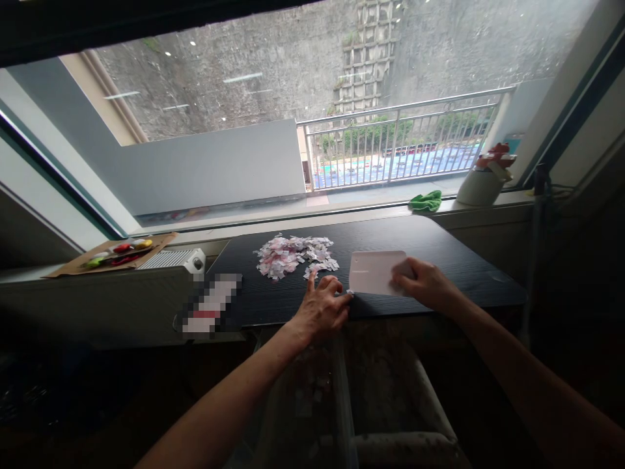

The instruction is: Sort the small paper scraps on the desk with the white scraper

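Note:
A heap of small torn paper scraps [288,254], white with pinkish bits, lies on the dark tabletop [390,234]. My left hand [325,305] rests palm down at the table's near edge, fingers apart and partly bent. One finger reaches to the heap's near side; another fingertip touches a small paper scrap [350,292] at the corner of a flat white board [374,268]. Gripping that board by its right end is my right hand [426,281], slightly blurred, with fingers closed round it. The board looks thin, with rounded corners.
Below the table edge stands a see-through bin [312,384] with some scraps inside, beside a pale padded seat [405,449]. Left are a radiator [180,259] and cardboard [68,264] bearing colourful items. A green cloth [426,201] and white jug [481,185] stand along the windowsill.

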Action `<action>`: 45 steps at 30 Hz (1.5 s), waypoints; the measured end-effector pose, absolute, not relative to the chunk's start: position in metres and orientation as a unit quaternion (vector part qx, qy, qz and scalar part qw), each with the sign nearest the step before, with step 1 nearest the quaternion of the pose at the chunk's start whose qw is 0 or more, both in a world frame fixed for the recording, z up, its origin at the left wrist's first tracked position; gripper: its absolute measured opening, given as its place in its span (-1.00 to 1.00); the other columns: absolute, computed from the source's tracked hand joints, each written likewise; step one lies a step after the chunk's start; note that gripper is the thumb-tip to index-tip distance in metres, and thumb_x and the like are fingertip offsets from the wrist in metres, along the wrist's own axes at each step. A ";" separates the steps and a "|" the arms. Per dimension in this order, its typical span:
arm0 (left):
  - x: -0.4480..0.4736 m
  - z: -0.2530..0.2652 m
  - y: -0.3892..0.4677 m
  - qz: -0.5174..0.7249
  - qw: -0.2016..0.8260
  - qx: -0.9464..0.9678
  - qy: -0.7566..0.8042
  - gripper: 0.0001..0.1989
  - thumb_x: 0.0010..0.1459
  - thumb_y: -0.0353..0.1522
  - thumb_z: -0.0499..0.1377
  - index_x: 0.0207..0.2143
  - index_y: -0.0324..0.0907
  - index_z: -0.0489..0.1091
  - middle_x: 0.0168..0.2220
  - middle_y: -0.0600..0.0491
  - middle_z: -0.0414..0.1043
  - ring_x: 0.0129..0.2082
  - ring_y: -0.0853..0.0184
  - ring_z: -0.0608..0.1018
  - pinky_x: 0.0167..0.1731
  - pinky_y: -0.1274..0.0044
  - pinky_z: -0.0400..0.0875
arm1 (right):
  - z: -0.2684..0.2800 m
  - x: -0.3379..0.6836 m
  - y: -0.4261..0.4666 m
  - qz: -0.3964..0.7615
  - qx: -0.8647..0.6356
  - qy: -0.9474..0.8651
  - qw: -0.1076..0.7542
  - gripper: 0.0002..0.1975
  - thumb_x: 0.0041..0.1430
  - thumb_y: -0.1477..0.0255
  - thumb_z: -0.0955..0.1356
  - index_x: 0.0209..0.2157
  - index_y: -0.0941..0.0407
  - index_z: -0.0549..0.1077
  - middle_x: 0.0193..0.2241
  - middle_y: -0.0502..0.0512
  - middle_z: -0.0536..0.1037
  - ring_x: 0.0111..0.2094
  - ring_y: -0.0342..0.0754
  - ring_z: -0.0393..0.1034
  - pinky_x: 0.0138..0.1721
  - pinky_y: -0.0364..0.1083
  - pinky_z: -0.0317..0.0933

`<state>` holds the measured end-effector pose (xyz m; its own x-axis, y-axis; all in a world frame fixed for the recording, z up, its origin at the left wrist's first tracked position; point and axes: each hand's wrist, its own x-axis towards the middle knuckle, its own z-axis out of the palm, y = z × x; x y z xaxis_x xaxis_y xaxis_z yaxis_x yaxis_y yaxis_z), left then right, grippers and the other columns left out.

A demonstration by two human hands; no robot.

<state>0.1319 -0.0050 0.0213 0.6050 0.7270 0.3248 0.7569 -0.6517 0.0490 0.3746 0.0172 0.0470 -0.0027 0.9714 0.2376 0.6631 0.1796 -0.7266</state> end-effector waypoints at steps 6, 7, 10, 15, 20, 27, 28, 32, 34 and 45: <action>0.128 0.022 -0.007 -0.157 0.040 -0.886 -0.434 -0.76 0.20 -0.29 0.08 -0.13 -0.04 0.47 -0.13 -0.03 0.38 0.08 0.12 0.32 0.23 -0.03 -0.16 | 0.058 0.394 0.011 0.172 -0.646 -0.668 0.328 -0.94 -0.11 0.40 0.33 -0.54 0.09 0.41 -0.63 -0.02 0.46 -0.57 -0.12 0.30 -0.56 -0.18 0.11; 0.125 0.023 -0.008 -0.156 0.040 -0.885 -0.436 -0.76 0.19 -0.28 0.09 -0.14 -0.03 0.47 -0.12 -0.02 0.38 0.09 0.12 0.31 0.23 -0.03 -0.17 | 0.059 0.399 0.009 0.178 -0.646 -0.669 0.321 -0.93 -0.12 0.39 0.33 -0.54 0.09 0.42 -0.63 -0.02 0.46 -0.57 -0.13 0.30 -0.56 -0.18 0.11; 0.109 0.026 -0.011 -0.175 0.047 -0.878 -0.444 -0.75 0.18 -0.30 0.09 -0.10 -0.03 0.46 -0.11 -0.01 0.38 0.08 0.13 0.32 0.24 -0.02 -0.18 | 0.061 0.411 0.004 0.209 -0.632 -0.674 0.321 -0.89 -0.12 0.36 0.33 -0.52 0.10 0.45 -0.63 -0.03 0.47 -0.58 -0.13 0.30 -0.57 -0.18 0.12; 0.075 0.029 -0.003 -0.235 0.084 -0.841 -0.480 -0.74 0.16 -0.34 0.08 -0.13 -0.07 0.47 -0.13 -0.03 0.42 0.04 0.14 0.37 0.22 0.06 -0.07 | 0.053 0.417 0.006 0.285 -0.636 -0.633 0.336 -0.85 -0.17 0.35 0.36 -0.49 0.11 0.48 -0.57 0.00 0.52 -0.52 -0.08 0.37 -0.53 -0.16 0.20; 0.040 0.019 0.008 -0.264 0.111 -0.797 -0.531 -0.78 0.13 -0.32 0.07 -0.23 -0.09 0.49 -0.21 -0.02 0.45 -0.06 0.16 0.43 0.18 0.08 0.00 | 0.047 0.428 0.007 0.386 -0.616 -0.582 0.365 -0.82 -0.23 0.36 0.41 -0.47 0.11 0.51 -0.52 0.03 0.57 -0.48 -0.05 0.42 -0.49 -0.14 0.27; 0.025 -0.005 0.010 -0.282 0.108 -0.766 -0.567 -0.77 0.10 -0.31 0.07 -0.25 -0.11 0.48 -0.23 -0.02 0.46 -0.05 0.14 0.43 0.14 0.09 0.05 | 0.041 0.437 0.007 0.459 -0.620 -0.502 0.392 -0.84 -0.28 0.46 0.47 -0.51 0.11 0.52 -0.52 0.03 0.59 -0.48 -0.04 0.45 -0.47 -0.13 0.31; 0.025 -0.006 0.010 -0.284 0.112 -0.765 -0.567 -0.77 0.10 -0.31 0.07 -0.25 -0.11 0.48 -0.23 -0.02 0.46 -0.05 0.14 0.43 0.14 0.09 0.04 | 0.040 0.437 0.008 0.468 -0.617 -0.495 0.395 -0.84 -0.29 0.47 0.47 -0.51 0.11 0.52 -0.52 0.03 0.59 -0.48 -0.04 0.44 -0.47 -0.13 0.30; 0.027 -0.005 0.008 -0.287 0.123 -0.768 -0.560 -0.77 0.09 -0.32 0.06 -0.27 -0.12 0.48 -0.27 -0.01 0.46 -0.07 0.15 0.44 0.15 0.10 0.02 | 0.038 0.439 0.011 0.487 -0.605 -0.466 0.425 -0.82 -0.29 0.50 0.49 -0.50 0.10 0.53 -0.53 0.00 0.59 -0.50 -0.09 0.42 -0.49 -0.17 0.28; 0.027 -0.004 0.007 -0.285 0.128 -0.770 -0.556 -0.78 0.08 -0.33 0.06 -0.28 -0.12 0.48 -0.28 -0.01 0.46 -0.08 0.15 0.45 0.15 0.11 0.04 | 0.039 0.439 0.013 0.478 -0.609 -0.456 0.438 -0.83 -0.29 0.52 0.49 -0.51 0.10 0.53 -0.54 -0.01 0.59 -0.51 -0.12 0.41 -0.51 -0.19 0.26; 0.030 0.000 0.005 -0.280 0.141 -0.774 -0.550 -0.78 0.09 -0.34 0.04 -0.32 -0.14 0.48 -0.32 -0.01 0.49 -0.11 0.14 0.47 0.11 0.13 0.11 | 0.033 0.442 0.019 0.505 -0.587 -0.437 0.457 -0.81 -0.24 0.48 0.49 -0.45 0.09 0.55 -0.51 0.00 0.59 -0.52 -0.11 0.42 -0.49 -0.17 0.29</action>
<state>0.0296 0.0045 -0.0001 0.2385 0.7726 0.5884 0.9301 -0.3559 0.0903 0.4416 0.0193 0.0327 0.1085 0.9752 -0.1929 0.0520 -0.1993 -0.9786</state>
